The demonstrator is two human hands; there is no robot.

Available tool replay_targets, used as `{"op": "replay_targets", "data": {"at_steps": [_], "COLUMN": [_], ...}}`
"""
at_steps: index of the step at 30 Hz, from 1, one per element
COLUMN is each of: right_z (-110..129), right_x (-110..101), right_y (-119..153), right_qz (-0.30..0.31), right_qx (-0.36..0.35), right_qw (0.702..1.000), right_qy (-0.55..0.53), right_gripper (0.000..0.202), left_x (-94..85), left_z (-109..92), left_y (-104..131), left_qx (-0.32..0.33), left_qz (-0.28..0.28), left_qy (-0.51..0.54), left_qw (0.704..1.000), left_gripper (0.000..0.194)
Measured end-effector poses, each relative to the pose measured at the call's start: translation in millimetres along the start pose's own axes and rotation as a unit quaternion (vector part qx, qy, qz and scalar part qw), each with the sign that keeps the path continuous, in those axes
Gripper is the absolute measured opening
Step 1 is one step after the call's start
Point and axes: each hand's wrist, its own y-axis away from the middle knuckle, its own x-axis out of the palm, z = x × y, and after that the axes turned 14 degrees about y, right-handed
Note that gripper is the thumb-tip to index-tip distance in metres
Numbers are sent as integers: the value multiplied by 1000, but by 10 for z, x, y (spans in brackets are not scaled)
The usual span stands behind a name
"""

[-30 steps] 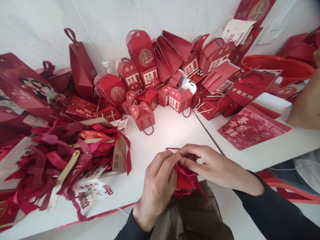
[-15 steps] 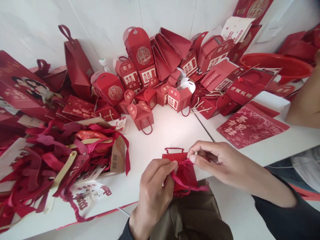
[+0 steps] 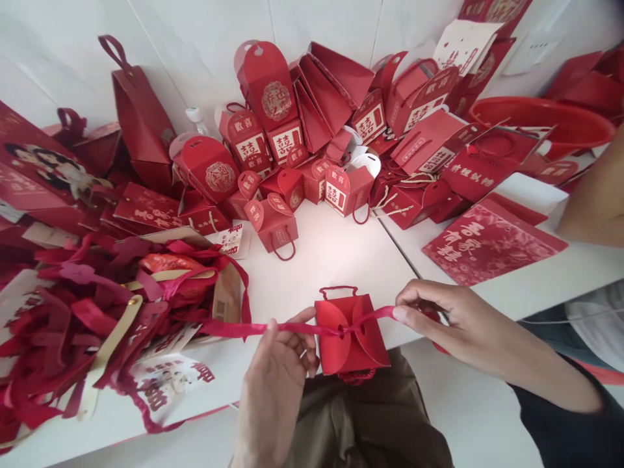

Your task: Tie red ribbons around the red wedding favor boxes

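A small red gift box (image 3: 375,341) with two rounded flaps and a cord handle stands at the table's near edge, above my lap. Through holes in its flaps runs a crimson ribbon (image 3: 292,329), stretched out to both sides with no bow. My right hand (image 3: 439,318) pinches the ribbon's right part between thumb and fingers. On the left, the ribbon passes between the thumb and loosely curled fingers of my left hand (image 3: 280,370), its loose end trailing further left. The fingertips of that hand are close beside the box's left side.
A cardboard box (image 3: 228,292) heaped with ribbons and straps stands at left, beside a printed card (image 3: 170,383). Many red gift boxes (image 3: 275,227) line the wall. At right lie a flowered red bag (image 3: 492,247), a red basin (image 3: 546,117) and another person's arm (image 3: 592,188).
The ribbon, bunched over the box before, is now drawn out straight to left and right, so the flaps show. My hands have moved apart, the left one turning palm up.
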Motion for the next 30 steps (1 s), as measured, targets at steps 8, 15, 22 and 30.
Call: {"op": "replay_targets", "data": {"at_steps": [8,15,22,30], "right_z": [22,-67,-146,-19], "right_x": [102,163,190,102], "right_y": [-16,-30,-29,14], "right_qz": [-30,-45,-53,-23], "right_qx": [5,30,47,-15], "right_qw": [992,991,989,1000], "right_qy": [-121,-122,-127,8], "right_gripper": [38,38,37,31], "left_x": [-23,-88,-141,207], "left_z": [145,105,61,-246], "left_y": [11,-36,-40,-12], "left_qx": [199,170,183,242], "left_qz": [-5,-38,-50,23], "left_qy": [-257,-220,-289,-412], "left_qw": [946,960,938,878], "left_gripper": [39,41,43,42]}}
